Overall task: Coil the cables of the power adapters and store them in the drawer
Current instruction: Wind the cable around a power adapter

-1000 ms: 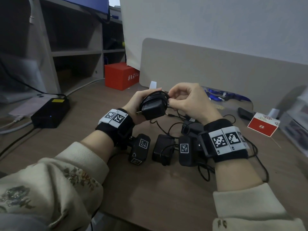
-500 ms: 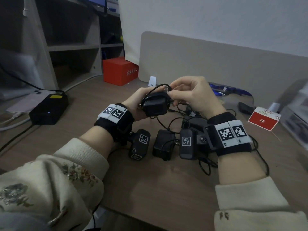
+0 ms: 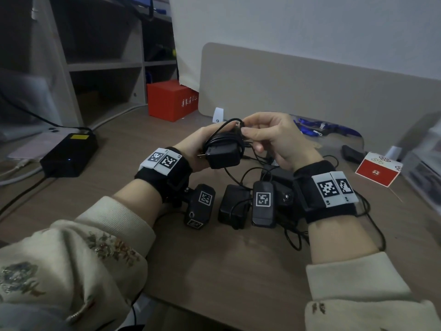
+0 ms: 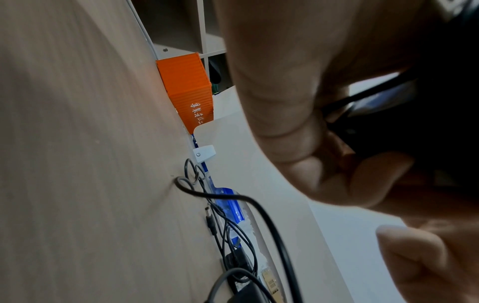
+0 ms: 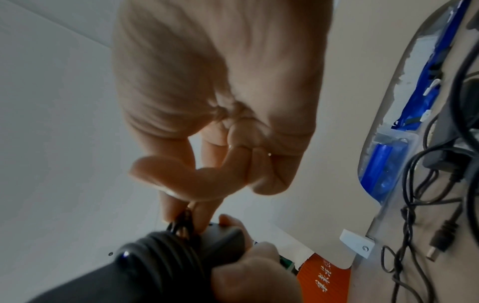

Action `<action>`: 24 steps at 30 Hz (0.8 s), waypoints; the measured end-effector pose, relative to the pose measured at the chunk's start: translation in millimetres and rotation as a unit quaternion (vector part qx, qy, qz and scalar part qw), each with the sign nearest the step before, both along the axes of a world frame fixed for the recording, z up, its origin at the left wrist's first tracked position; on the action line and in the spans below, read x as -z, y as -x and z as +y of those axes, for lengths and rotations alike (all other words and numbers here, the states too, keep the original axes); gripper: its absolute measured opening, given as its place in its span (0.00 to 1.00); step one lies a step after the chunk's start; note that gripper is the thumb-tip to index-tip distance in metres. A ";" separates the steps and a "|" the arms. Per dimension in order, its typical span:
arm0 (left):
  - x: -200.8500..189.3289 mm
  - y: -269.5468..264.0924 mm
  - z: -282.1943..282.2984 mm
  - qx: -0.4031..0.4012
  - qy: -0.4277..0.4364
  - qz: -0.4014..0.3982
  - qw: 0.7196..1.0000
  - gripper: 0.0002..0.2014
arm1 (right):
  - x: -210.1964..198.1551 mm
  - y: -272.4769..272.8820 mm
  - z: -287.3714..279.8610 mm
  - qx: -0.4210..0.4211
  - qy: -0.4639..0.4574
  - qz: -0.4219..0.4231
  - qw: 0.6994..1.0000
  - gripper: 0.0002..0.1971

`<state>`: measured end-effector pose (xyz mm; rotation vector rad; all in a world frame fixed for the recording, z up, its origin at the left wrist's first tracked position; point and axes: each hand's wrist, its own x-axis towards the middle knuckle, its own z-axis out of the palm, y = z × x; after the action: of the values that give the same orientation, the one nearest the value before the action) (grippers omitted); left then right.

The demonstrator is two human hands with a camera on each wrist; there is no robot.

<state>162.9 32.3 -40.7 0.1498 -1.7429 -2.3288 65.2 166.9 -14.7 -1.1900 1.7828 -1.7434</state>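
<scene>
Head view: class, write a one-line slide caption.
Left hand holds a power adapter while right hand pinches its coiled cable's end.

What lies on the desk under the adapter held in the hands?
Under the held adapter, loose black cables and another adapter lie on the desk; wrists hide the rest.

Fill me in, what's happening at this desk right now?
A person is coiling a power adapter's cable. The left hand grips the black adapter above the desk, cable already wound around it in several turns. The right hand pinches the cable end at the top of the coil. More adapters with loose, tangled cables lie on the desk underneath. No drawer is in view.
</scene>
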 end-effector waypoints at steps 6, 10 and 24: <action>1.4 1.1 0.5 -0.017 0.025 0.065 0.997 0.11 | -1.8 -2.2 -0.2 0.025 -0.031 -0.030 0.999 0.04; 3.6 5.6 -5.4 -0.036 0.006 0.062 0.997 0.08 | -1.6 -3.9 -1.3 0.046 -0.018 -0.010 0.999 0.06; 4.9 6.8 -10.5 -0.040 -0.062 0.039 0.997 0.19 | -0.3 -10.6 1.5 0.009 -0.013 0.108 0.994 0.14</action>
<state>156.1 21.8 -45.6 0.1441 -1.5286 -2.3523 75.9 168.3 -14.3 -1.4009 1.9362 -1.6491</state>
